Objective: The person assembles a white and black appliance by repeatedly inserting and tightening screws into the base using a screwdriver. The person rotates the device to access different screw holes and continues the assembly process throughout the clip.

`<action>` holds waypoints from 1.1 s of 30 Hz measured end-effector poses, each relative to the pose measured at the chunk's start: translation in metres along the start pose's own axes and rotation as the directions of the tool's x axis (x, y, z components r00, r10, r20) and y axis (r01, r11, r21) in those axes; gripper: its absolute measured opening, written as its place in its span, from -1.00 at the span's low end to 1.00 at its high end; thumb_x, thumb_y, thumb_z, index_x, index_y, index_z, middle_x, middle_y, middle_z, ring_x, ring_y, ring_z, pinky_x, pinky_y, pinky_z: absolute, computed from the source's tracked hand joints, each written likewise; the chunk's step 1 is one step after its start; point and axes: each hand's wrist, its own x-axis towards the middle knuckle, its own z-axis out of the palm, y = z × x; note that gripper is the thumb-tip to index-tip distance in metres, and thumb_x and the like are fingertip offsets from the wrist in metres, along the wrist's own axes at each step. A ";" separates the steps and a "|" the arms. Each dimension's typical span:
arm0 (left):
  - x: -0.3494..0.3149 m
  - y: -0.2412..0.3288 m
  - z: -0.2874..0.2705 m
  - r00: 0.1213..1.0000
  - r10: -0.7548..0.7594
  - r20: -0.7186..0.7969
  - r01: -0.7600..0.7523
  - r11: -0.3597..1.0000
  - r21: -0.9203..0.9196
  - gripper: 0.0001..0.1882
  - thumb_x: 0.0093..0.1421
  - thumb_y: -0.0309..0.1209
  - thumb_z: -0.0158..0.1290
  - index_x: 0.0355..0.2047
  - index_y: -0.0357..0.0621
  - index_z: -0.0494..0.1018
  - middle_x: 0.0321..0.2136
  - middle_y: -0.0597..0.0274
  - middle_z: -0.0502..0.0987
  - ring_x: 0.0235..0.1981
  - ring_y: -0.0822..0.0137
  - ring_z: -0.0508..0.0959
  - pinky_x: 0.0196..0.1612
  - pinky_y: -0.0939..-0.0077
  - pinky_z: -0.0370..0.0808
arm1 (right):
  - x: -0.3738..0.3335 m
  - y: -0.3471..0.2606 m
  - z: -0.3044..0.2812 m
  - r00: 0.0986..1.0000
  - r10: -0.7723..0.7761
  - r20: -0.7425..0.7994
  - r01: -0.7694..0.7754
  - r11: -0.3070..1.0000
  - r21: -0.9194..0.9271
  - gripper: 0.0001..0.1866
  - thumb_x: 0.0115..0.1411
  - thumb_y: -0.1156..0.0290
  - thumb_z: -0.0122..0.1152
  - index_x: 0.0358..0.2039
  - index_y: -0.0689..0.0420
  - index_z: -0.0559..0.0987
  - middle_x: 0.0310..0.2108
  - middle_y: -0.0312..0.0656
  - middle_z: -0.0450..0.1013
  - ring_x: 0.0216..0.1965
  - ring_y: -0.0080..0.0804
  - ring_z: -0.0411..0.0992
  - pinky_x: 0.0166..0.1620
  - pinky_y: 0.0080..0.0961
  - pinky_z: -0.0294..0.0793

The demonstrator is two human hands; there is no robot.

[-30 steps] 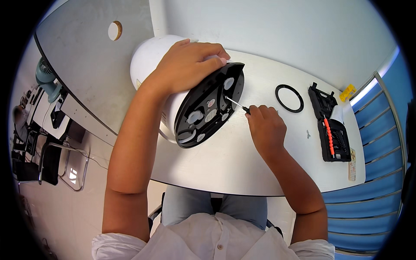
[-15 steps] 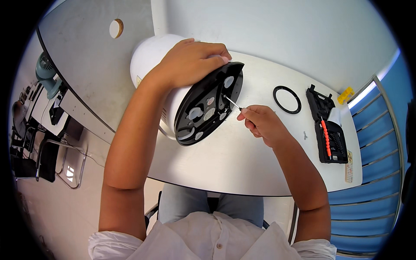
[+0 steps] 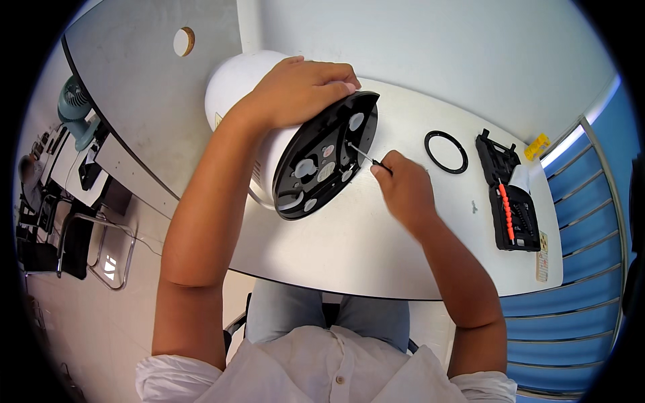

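A white rounded appliance (image 3: 232,80) lies tipped on its side, its black base (image 3: 290,171) turned toward the right. Round pale feet and labels show on that base. My left hand (image 3: 299,93) is on top of the appliance, fingers wrapped over the upper edge by the base rim. In my right hand (image 3: 406,191) is a screwdriver (image 3: 363,155), its dark handle closed in my fist. The shaft points up and left into the base, with the tip at a recess near its middle; whether it meets a screw is too small to tell.
On the white table (image 3: 349,262) a black ring (image 3: 428,149) lies to the right, with small metal screws (image 3: 474,207) below it. Farther right is an open black tool case (image 3: 527,218) holding an orange flexible shaft (image 3: 506,211). A yellow object (image 3: 537,146) sits behind.
My right hand has turned around the screwdriver handle, its back now facing up more. The screwdriver tip stays in the base, and my left hand keeps its hold.
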 end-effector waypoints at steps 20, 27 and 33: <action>0.002 0.004 -0.004 0.998 -0.031 0.058 0.032 0.999 -0.013 -0.64 0.26 -0.16 -0.22 -0.17 -0.05 0.49 -0.22 0.22 0.59 -0.16 0.17 0.48 0.21 0.26 0.12 | -0.013 -0.001 0.013 0.984 -0.071 -0.162 0.063 0.997 -0.051 -0.83 0.11 0.40 0.22 -0.44 0.14 0.40 -0.54 -0.28 0.30 -0.59 -0.41 0.29 -0.54 -0.50 0.25; 0.004 0.004 -0.003 0.998 -0.062 0.026 0.062 0.998 0.001 -0.64 0.23 -0.13 -0.22 -0.23 0.02 0.52 -0.25 0.24 0.61 -0.17 0.19 0.50 0.15 0.32 0.19 | 0.019 0.023 -0.013 0.706 0.090 0.702 -0.703 0.207 0.680 -0.78 0.21 0.32 0.15 -0.44 0.20 0.42 -0.61 -0.33 0.29 -0.69 -0.61 0.13 -0.61 -0.59 0.13; 0.001 0.004 -0.002 0.999 -0.054 0.003 0.054 0.999 -0.001 -0.63 0.22 -0.10 -0.21 -0.22 0.03 0.52 -0.24 0.25 0.61 -0.18 0.19 0.49 0.13 0.34 0.21 | -0.004 0.001 0.000 0.982 0.180 0.063 -0.190 0.897 0.398 -0.90 0.07 0.52 0.20 -0.42 0.17 0.44 -0.56 -0.24 0.29 -0.55 -0.50 0.27 -0.48 -0.50 0.28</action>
